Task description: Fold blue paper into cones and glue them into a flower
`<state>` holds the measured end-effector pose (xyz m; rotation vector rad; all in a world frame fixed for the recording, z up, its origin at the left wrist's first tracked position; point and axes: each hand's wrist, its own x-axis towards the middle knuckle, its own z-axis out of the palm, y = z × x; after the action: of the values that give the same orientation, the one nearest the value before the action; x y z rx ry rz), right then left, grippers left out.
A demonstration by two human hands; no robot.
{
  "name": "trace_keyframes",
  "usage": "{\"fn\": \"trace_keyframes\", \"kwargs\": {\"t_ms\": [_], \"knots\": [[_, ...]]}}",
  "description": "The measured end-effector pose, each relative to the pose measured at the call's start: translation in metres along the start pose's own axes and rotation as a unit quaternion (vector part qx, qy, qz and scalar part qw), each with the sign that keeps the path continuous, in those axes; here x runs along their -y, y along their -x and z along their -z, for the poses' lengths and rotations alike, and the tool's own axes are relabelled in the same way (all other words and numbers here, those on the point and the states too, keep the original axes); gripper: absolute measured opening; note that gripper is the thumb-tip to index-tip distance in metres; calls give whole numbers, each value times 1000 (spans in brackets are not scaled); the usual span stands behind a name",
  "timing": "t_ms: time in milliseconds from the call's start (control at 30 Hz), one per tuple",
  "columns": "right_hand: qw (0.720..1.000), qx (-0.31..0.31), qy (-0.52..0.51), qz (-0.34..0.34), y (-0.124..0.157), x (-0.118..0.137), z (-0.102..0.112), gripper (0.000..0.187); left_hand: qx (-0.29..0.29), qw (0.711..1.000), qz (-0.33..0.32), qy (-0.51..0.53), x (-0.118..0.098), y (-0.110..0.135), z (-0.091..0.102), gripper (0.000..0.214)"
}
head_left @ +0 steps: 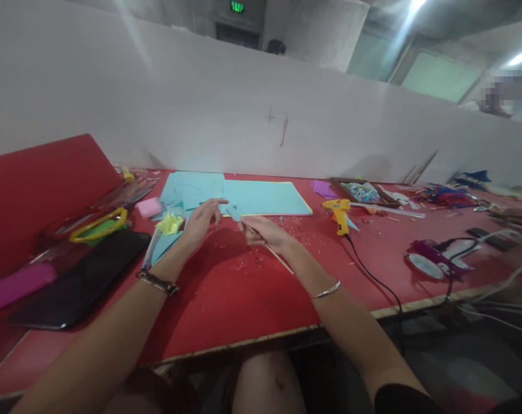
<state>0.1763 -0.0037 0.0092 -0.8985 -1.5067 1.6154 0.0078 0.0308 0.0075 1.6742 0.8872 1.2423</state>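
My right hand [261, 231] is closed around a thin wooden stick [280, 259], which slants down toward me past the wrist. A small piece of light-blue paper [234, 213] shows at the fingertips of that hand; whether it is fixed to the stick I cannot tell. Just to the left, my left hand [203, 221] has its index finger stretched toward the blue piece, the other fingers partly bent, and nothing visible in it. Behind both hands lie light-blue paper sheets [265, 196] on the red tabletop [226, 299].
A yellow glue gun [340, 216] stands to the right, its black cord running off the table edge. Beyond it are a tray [360, 192] of small pieces and a purple device [437, 259]. A black phone-like slab [84, 282] and yellow-handled scissors [99, 225] lie left. A white partition [244, 109] rises behind.
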Motion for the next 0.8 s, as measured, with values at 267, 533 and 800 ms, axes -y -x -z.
{"fn": "trace_keyframes", "kwargs": {"t_ms": [267,533,800], "knots": [[820,-228,513,108,3,0,8,24,-129,817,-111,-551,-4,-1,34,26],[633,-178,751,60,4,7,8,33,95,731,77,-671,-6,4,42,37],[642,-89,761,18,-4,-8,14,31,60,759,73,-645,-3,3,37,47]]}}
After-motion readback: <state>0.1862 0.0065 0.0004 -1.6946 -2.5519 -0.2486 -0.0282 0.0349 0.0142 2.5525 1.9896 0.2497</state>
